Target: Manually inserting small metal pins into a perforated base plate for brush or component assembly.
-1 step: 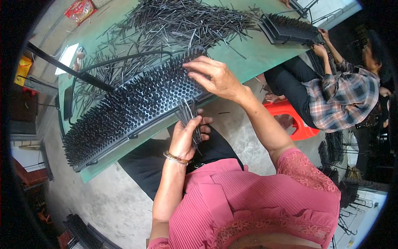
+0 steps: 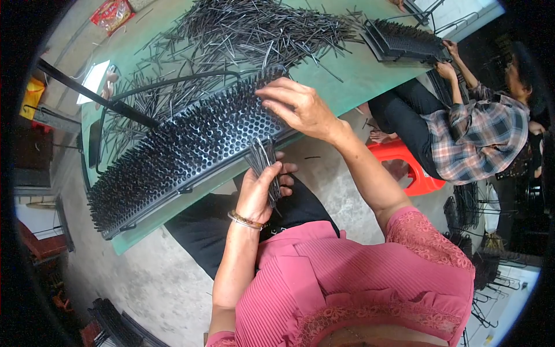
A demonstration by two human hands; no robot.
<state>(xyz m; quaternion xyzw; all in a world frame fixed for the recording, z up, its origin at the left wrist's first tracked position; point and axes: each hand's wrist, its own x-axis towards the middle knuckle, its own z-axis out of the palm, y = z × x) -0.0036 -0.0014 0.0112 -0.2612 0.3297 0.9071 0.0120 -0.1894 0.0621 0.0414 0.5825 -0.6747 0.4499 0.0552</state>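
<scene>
Your left hand (image 2: 260, 188) has its grip closed around a bundle of black pins (image 2: 265, 165), tips pointing up toward the perforated rack (image 2: 185, 147), which runs diagonally along the green bench (image 2: 370, 75). Your right hand (image 2: 298, 107) pinches at the rack's upper end.

I see soft, even daylight with only faint shadows. A white patch of glare (image 2: 94, 81) burns out near the far left edge of the green desk (image 2: 370, 75). The fisheye bends the desk's edges, the rim falls to black, and the outer parts look smeared.
</scene>
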